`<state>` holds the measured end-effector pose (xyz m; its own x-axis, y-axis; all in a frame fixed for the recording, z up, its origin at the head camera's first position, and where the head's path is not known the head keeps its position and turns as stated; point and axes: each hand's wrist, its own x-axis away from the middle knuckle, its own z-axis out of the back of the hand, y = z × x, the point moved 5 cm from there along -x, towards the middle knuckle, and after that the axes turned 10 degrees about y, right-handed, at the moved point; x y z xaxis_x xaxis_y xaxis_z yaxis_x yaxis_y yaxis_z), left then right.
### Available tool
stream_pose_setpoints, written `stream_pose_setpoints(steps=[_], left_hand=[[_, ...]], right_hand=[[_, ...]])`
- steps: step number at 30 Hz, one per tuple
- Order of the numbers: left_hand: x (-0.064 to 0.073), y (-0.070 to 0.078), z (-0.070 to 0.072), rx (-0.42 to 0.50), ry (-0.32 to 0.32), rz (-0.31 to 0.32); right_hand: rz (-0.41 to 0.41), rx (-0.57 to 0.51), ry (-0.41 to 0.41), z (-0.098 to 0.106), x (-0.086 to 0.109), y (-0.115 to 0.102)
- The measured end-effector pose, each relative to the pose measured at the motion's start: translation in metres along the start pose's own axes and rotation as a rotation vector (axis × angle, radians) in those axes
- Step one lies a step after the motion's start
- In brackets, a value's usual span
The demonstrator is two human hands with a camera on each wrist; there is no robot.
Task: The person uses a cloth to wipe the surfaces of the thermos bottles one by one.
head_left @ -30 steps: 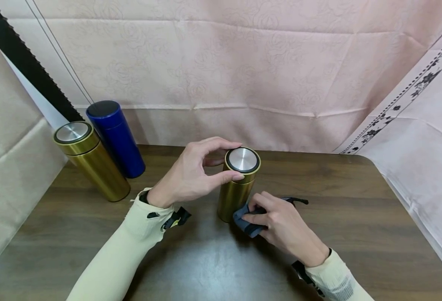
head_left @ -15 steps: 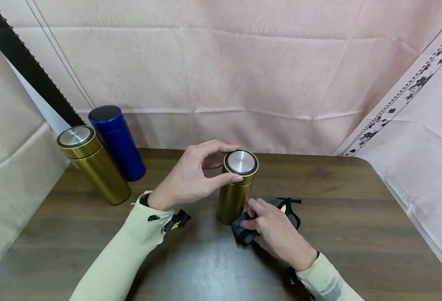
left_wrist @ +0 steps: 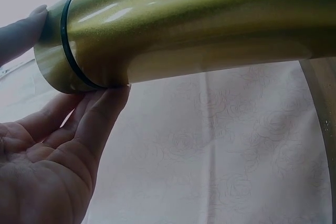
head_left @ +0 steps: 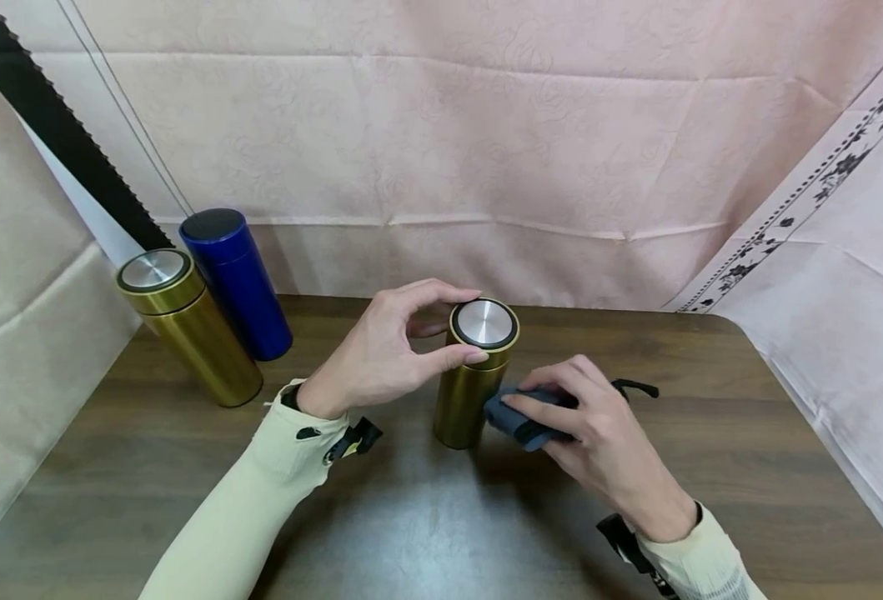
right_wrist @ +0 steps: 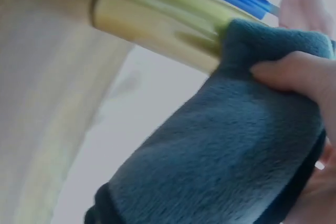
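A gold thermos bottle [head_left: 462,408] with a silver-topped lid stands upright on the table. My left hand [head_left: 384,354] grips it at the lid, thumb on the near side and fingers on the far side. In the left wrist view, fingertips meet the gold bottle [left_wrist: 199,24] around its dark seam. My right hand [head_left: 602,437] pinches a folded blue-grey cloth [head_left: 519,419] at the bottle's right side; the cloth looks to touch the lower body. Up close, the fuzzy cloth [right_wrist: 220,135] has dark trim and overlaps part of the bottle [right_wrist: 157,22].
A second gold thermos [head_left: 201,337] and a blue thermos [head_left: 238,287] with a dark lid stand close together at the back left of the wooden table [head_left: 381,517]. Pale patterned fabric [head_left: 561,167] hangs behind and along both sides.
My right hand has pulled away to the right with the cloth, which sits higher than half a second ago. The left hand keeps its grip on the lid, and the bottle stays in place.
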<state>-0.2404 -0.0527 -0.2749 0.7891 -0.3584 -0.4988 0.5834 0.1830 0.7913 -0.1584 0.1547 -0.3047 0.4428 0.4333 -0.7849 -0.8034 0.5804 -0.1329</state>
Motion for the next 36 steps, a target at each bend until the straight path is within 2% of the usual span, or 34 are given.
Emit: stream_pose_setpoints(steps=[4, 8, 11, 14, 19, 28, 32, 36], left_hand=[[0.000, -0.001, 0.000, -0.004, -0.004, 0.003], [0.000, -0.001, 0.002, -0.016, 0.001, -0.002], [0.000, 0.000, 0.003, -0.017, 0.005, -0.004], [0.000, 0.000, 0.002, 0.008, 0.004, 0.002], [-0.001, 0.001, 0.000, 0.047, 0.003, 0.015], [-0.001, 0.001, -0.001, 0.028, 0.006, 0.016], [-0.001, 0.001, -0.001, 0.021, 0.006, 0.021], [-0.001, 0.000, -0.002, 0.028, 0.006, 0.017]], right_hand=[[0.042, 0.002, 0.226, 0.018, -0.015, -0.015], [0.095, 0.008, 0.451, 0.024, -0.025, -0.029], [0.145, 0.015, 0.527, 0.019, -0.030, -0.034], [0.177, 0.026, 0.505, 0.012, -0.030, -0.034], [0.144, -0.002, 0.344, 0.003, -0.022, -0.028], [0.036, 0.090, 0.139, -0.013, -0.009, -0.029], [-0.052, 0.118, 0.025, -0.021, -0.004, -0.029], [-0.115, 0.148, -0.030, -0.027, 0.001, -0.028]])
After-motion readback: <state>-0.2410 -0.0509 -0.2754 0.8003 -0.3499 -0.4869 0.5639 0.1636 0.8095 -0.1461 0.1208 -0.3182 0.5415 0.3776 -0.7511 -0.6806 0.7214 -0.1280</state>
